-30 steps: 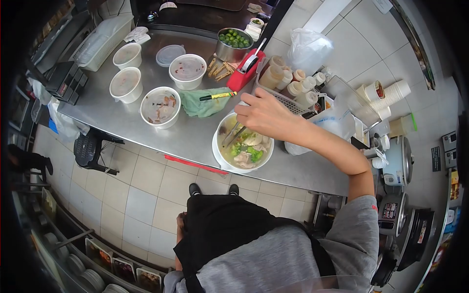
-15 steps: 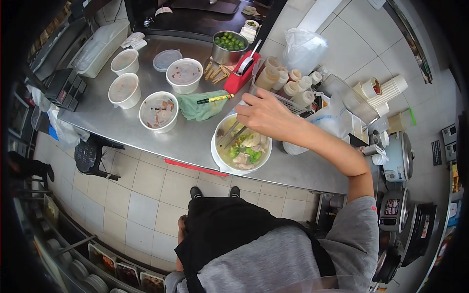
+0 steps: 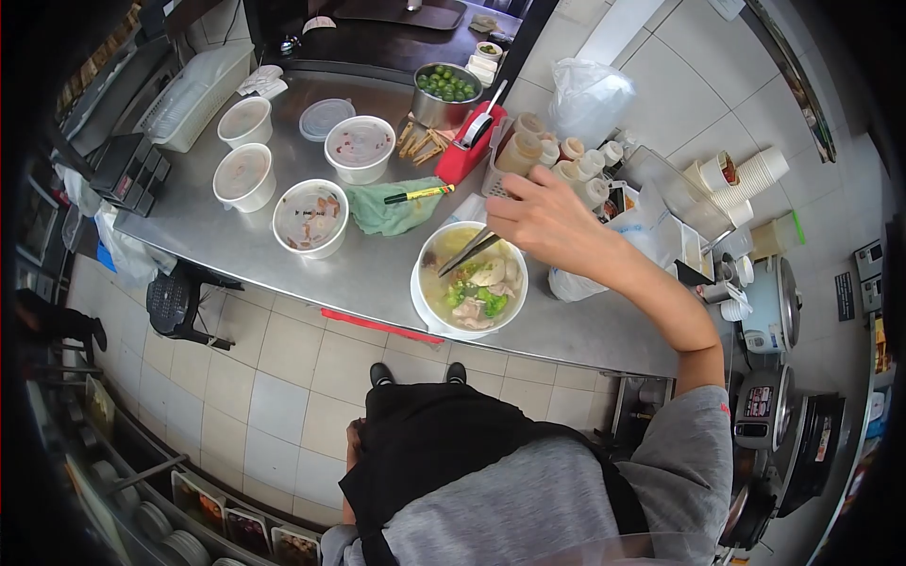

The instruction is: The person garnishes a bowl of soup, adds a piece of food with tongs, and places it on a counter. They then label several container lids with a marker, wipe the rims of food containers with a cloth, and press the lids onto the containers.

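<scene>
A person's right hand (image 3: 536, 215), fingers curled closed, grips a dark two-pronged utensil (image 3: 466, 250) above a white bowl (image 3: 419, 283) of broth, broccoli (image 3: 493, 304) and pale meat (image 3: 466, 310) at a steel counter (image 3: 363, 278). The utensil's long axis runs on a slant, from the grip over the bowl's far right rim down toward its left side; the tips point left and back toward the person, the prongs slightly apart. Whether they dip beneath the broth cannot be told. The left hand (image 3: 355, 438) hangs low beside the black apron (image 3: 444, 415), mostly hidden; how far it is open, or what it holds, cannot be told. Beyond the bowl, a yellow marker (image 3: 418, 193) lies nearly crosswise on a green cloth (image 3: 396, 215), its black cap pointing left, near a lidded tub (image 3: 310, 219).
</scene>
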Tool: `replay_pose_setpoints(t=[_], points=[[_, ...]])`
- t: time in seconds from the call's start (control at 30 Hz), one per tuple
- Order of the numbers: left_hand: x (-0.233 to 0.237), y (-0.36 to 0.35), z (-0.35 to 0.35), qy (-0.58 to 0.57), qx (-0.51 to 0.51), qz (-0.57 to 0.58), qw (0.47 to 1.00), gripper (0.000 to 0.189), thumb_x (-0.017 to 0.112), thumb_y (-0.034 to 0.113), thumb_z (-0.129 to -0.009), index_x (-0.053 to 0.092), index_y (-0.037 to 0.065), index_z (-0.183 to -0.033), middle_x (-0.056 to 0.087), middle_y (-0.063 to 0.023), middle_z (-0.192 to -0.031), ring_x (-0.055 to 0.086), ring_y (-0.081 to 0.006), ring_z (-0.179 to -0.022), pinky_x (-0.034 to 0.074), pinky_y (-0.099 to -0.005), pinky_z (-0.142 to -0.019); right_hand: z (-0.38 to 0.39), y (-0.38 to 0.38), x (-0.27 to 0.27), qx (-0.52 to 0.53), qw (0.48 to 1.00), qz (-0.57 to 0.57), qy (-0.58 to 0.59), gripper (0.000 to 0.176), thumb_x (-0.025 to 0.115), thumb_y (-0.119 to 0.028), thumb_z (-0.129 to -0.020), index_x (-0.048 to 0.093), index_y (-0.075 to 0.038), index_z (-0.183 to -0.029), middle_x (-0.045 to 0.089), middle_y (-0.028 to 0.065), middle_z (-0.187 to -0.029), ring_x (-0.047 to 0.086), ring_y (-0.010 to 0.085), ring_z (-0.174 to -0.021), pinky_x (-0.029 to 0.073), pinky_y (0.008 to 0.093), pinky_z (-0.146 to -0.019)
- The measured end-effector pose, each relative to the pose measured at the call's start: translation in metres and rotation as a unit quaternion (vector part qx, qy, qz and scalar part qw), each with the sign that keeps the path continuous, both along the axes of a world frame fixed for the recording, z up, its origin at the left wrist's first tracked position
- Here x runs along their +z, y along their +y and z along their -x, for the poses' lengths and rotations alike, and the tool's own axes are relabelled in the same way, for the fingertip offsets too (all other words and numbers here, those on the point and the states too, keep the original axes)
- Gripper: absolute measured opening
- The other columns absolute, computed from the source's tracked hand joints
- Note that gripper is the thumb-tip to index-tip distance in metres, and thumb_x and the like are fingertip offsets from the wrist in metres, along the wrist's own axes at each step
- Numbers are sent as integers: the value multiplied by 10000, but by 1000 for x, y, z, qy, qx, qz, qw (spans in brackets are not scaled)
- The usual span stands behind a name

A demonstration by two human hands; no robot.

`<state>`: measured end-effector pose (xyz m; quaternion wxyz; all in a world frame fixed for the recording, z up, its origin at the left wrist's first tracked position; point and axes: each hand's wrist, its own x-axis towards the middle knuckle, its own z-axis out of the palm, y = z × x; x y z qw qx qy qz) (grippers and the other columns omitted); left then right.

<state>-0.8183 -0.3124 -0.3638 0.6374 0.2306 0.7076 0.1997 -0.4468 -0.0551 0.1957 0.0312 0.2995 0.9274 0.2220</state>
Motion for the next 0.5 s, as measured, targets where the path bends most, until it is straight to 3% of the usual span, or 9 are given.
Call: replay_pose_setpoints(t=[0.17,0.33,0.5], points=[[4,6,2,0,-5,1,1000,308,557,213,-821,558,48,-1081,631,-85,-979,582,-171,-906,453,-334,-846,-22,-37,8,-76,995,-29,65,172,565,-148,-605,589,-79,-761,491,-28,-792,453,144,-789,341,275,-642],[5,51,-8,21,-69,-21,997,307,551,219,-825,558,51,-1082,630,-84,-982,581,-172,-913,451,-336,-853,-59,-77,-37,-124,988,-41,88,228,568,-146,-621,611,-91,-838,494,-30,-797,467,137,-772,334,280,-626],[26,140,-55,70,-199,-55,976,306,546,225,-828,558,55,-1083,630,-83,-986,580,-172,-920,449,-339,-859,-98,-171,18,-260,937,-161,170,291,601,-153,-610,630,-98,-895,515,-34,-782,481,141,-759,329,267,-596]])
